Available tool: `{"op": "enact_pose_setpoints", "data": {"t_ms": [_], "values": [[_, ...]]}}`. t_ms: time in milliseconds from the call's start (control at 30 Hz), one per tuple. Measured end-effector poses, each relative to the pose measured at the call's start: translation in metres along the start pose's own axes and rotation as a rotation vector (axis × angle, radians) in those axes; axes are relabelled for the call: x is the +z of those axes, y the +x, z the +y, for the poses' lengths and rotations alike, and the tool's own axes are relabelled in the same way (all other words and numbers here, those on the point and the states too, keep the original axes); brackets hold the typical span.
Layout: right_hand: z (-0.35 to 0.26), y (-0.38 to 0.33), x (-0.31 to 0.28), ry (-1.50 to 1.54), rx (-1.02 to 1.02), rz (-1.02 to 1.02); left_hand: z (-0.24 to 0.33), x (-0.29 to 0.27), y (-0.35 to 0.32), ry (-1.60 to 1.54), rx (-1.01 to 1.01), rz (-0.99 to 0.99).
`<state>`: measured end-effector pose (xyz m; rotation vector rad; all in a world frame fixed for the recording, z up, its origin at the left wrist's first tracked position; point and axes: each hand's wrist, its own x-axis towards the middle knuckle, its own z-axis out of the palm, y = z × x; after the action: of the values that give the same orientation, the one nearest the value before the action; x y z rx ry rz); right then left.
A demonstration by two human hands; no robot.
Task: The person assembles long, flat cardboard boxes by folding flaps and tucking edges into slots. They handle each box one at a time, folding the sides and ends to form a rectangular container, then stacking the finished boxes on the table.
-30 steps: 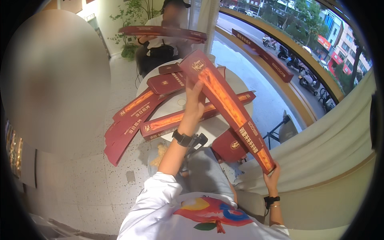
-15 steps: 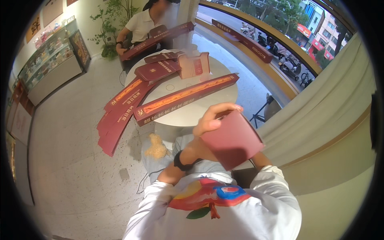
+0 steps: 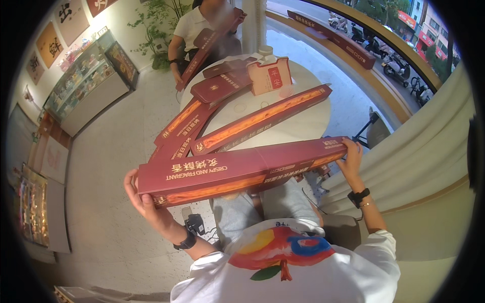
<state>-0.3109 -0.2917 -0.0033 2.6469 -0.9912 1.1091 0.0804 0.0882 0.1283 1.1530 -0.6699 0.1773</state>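
Observation:
A long maroon carton (image 3: 252,166) with a printed orange food picture along its side stretches across my lap, held up in front of the table. My left hand (image 3: 157,217) grips its left end, fingers behind and thumb on the near side. At the far right end my right hand (image 3: 352,164) is wrapped round the carton's tip. Beyond it, a similar long carton (image 3: 268,116) lies slantwise on the round white table (image 3: 313,113). Flat maroon cartons (image 3: 174,144) fan out over the table's left edge, partly hidden by the held carton.
On the table stand a pink paper box (image 3: 270,76) and a white jar (image 3: 264,50), beside maroon flat pieces (image 3: 220,87). Across it a person (image 3: 194,30) holds another long carton (image 3: 204,53). One more carton (image 3: 333,40) rests on the window ledge. A curtain (image 3: 404,156) hangs at right.
The carton was seen end-on near my right side; now it lies crosswise at full length. My hands have moved apart to its two ends. The other person's carton has tilted more steeply.

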Motion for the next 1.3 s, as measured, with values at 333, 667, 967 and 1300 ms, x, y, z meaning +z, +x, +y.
{"op": "enact_pose_setpoints", "data": {"t_ms": [333,667,967,1300], "values": [[-0.022,0.243,-0.032,0.612,-0.295,-0.699,-0.079,0.053,0.024,0.270,-0.235,-0.506],[0.049,0.565,0.298,0.128,-0.275,-0.789,-0.144,0.020,0.005,0.115,-0.336,-0.462],[0.080,0.551,0.421,-0.081,-0.348,-0.615,-0.162,-0.009,-0.008,0.046,-0.053,-0.318],[0.032,0.543,0.245,0.485,-0.346,-0.362,-0.096,0.044,0.023,0.596,-0.345,-0.313]]}}
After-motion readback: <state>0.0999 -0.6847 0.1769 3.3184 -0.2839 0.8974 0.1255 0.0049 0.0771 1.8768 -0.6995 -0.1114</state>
